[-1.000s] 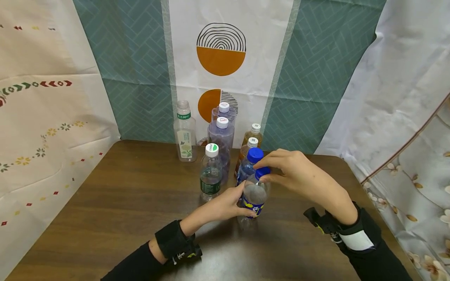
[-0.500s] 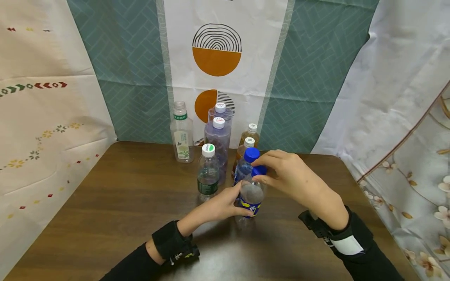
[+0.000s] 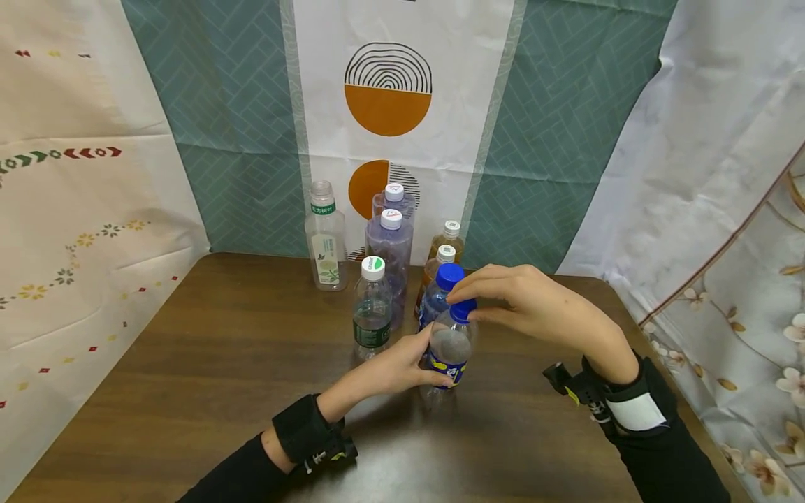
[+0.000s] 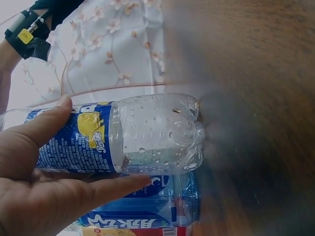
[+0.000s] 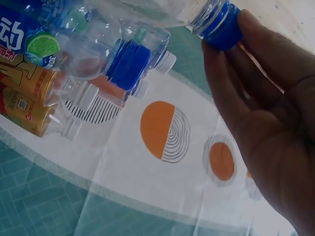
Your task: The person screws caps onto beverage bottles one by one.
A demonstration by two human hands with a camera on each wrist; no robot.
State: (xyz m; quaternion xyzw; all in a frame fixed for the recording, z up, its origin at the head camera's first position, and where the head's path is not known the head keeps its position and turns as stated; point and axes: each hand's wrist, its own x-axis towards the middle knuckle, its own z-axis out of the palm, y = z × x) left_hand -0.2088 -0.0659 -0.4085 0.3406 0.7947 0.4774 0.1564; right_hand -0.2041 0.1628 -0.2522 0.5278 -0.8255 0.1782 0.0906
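A clear plastic bottle (image 3: 450, 347) with a blue lemon label and blue cap stands upright at the front of the bottle group. My left hand (image 3: 393, 367) holds it round the label, with the thumb across the near side. In the left wrist view the bottle's clear base shows droplets, resting on the table. Above, my right hand (image 3: 534, 307) pinches the blue cap (image 5: 224, 29) between thumb and fingers; the right wrist view shows the cap seated on the neck. Just behind stands a blue-labelled bottle (image 3: 435, 300), also blue-capped.
Left of the hands is a green-labelled bottle (image 3: 372, 318) with a white cap. Two purplish bottles (image 3: 390, 244) and two amber bottles (image 3: 445, 244) stand farther back. An uncapped bottle (image 3: 325, 244) is at the back left of the wooden table (image 3: 189, 363). A patterned cloth (image 3: 239, 140) hangs behind.
The head view shifted slightly. My right wrist swung rightward and up over the last half second, and the thumb moved right along the cap. My left hand keeps its hold on the bottle.
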